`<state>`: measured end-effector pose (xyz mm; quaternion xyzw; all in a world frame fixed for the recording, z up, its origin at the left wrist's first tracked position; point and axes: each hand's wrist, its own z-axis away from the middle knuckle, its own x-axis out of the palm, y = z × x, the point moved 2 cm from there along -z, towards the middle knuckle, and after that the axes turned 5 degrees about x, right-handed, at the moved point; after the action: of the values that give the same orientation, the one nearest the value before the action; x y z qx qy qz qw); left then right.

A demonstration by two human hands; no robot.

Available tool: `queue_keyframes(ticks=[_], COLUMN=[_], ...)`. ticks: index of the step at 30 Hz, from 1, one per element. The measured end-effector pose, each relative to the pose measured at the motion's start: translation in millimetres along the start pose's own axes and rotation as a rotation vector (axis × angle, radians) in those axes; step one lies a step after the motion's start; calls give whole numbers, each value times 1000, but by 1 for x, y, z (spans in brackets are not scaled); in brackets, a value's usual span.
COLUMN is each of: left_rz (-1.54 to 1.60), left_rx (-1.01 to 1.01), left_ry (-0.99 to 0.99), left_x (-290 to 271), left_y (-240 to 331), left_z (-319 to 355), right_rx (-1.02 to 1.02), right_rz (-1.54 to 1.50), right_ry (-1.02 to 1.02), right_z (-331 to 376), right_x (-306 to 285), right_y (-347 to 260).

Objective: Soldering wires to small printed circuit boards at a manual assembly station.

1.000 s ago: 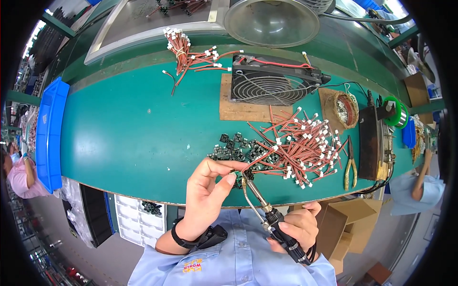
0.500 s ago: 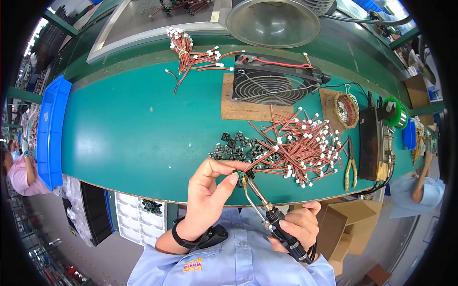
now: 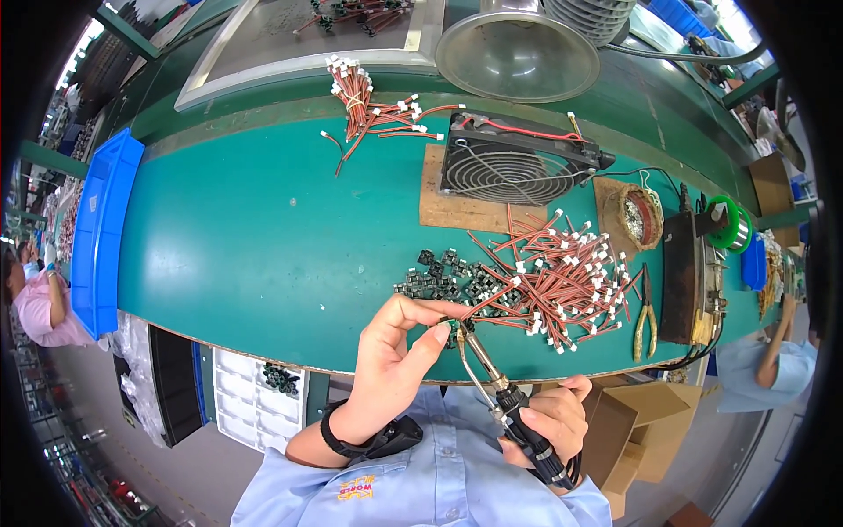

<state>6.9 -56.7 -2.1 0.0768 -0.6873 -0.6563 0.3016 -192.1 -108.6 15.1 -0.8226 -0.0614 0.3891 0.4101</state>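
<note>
Over the near table edge, my left hand (image 3: 397, 347) is closed, pinching a small green circuit board (image 3: 450, 327) between thumb and fingers. A red-brown wire lead (image 3: 492, 299) with a white connector runs from those fingertips toward the heap. My right hand (image 3: 562, 420) is wrapped round the black handle of a soldering iron (image 3: 516, 416) with a thin metal feed tube along its side. The iron's tip meets the board or lies right against it; the exact contact is too small to see. Just beyond lie small dark components (image 3: 436, 279) and a heap of wire leads (image 3: 575, 285).
A fan with a wire guard (image 3: 518, 171) stands on a brown board. To the right are a tip-cleaning pot (image 3: 639, 218), pliers (image 3: 645, 323), a black soldering station (image 3: 683, 281) and a green solder spool (image 3: 731, 226). A blue bin (image 3: 104, 233) sits at far left; a lamp hood (image 3: 518, 57) hangs beyond.
The whole view has shifted slightly, so the table things appear a little further right and lower. Both hands keep their grips, with the iron's tip still at the board.
</note>
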Motion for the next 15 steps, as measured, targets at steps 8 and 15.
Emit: queue_keyframes(ticks=[8, 15], left_rz=[-11, 42], left_rx=[22, 25], left_ry=[-2, -13], left_x=[-1, -4], left_y=[1, 0], left_z=[0, 2], right_rx=[-17, -21], right_rz=[15, 52], right_ry=[2, 14], right_z=[-1, 7], right_x=[3, 7], right_y=[-1, -1])
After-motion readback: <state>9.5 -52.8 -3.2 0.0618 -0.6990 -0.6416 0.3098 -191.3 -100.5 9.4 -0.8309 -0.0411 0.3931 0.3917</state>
